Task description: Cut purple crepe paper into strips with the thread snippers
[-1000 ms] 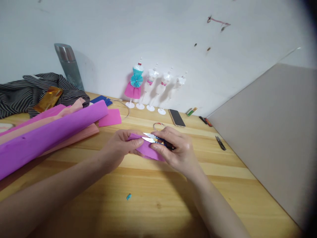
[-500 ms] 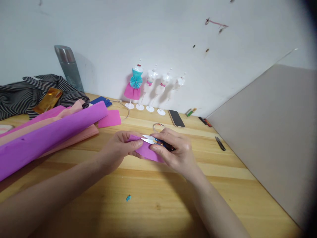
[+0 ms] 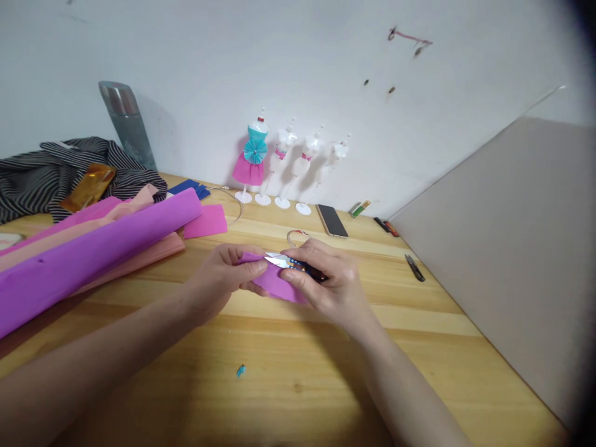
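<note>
My left hand (image 3: pixel 222 275) pinches the left end of a small piece of purple crepe paper (image 3: pixel 278 286) just above the wooden table (image 3: pixel 298 366). My right hand (image 3: pixel 328 282) grips small thread snips (image 3: pixel 285 262). Their silver blades point left and meet the paper's upper edge between my two hands. The blades look nearly closed together. The snips' handle is mostly hidden inside my right fingers.
Rolls of purple and pink crepe paper (image 3: pixel 93 248) lie at the left, with striped cloth (image 3: pixel 69 171) and a metal flask (image 3: pixel 125 124) behind. Small dress-form figures (image 3: pixel 284 164) stand by the wall. A phone (image 3: pixel 332 220), another pair of snips (image 3: pixel 414 268) and a grey board (image 3: pixel 512 261) lie to the right.
The snips' blades have closed from apart to nearly together on the paper's edge. Both hands have stayed in place.
</note>
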{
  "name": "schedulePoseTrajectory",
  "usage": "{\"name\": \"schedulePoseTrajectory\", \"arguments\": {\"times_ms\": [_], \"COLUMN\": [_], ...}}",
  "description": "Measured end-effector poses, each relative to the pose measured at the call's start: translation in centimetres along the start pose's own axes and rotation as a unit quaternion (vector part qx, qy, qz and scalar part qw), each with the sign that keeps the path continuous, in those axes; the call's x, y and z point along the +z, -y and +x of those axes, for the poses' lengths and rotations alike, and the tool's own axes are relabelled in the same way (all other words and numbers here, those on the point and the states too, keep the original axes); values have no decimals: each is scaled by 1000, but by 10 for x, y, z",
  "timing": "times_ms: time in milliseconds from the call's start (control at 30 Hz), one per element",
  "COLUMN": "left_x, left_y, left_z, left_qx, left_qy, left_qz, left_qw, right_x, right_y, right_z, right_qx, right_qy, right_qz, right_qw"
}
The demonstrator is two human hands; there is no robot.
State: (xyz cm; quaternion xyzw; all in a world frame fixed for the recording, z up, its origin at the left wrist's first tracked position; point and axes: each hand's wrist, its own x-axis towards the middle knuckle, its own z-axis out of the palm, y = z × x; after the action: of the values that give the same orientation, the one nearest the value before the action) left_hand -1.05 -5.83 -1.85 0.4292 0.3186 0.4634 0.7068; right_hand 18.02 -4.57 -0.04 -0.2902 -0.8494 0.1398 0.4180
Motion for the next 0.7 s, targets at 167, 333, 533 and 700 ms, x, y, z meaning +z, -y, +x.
{"name": "schedulePoseTrajectory", "arguments": {"times_ms": [167, 333, 533, 700], "left_x": [-1, -3, -1, 1], "left_y": [1, 2, -1, -2], "left_z": [0, 1, 0, 0], "left_qx": [1, -1, -15, -10], "left_qy": [18, 18, 1, -12], "left_qz": [6, 0, -25, -48], "left_qw": [1000, 1000, 1000, 999], "right_x": [1, 2, 1, 3], "right_y": [0, 0, -4, 0], "right_z": [0, 1, 2, 3], "right_qx": [2, 36, 162, 252], "right_qy": [-2, 4, -24, -29], "right_qz": [14, 46, 156, 205], "right_qw": [1000, 998, 974, 945]}}
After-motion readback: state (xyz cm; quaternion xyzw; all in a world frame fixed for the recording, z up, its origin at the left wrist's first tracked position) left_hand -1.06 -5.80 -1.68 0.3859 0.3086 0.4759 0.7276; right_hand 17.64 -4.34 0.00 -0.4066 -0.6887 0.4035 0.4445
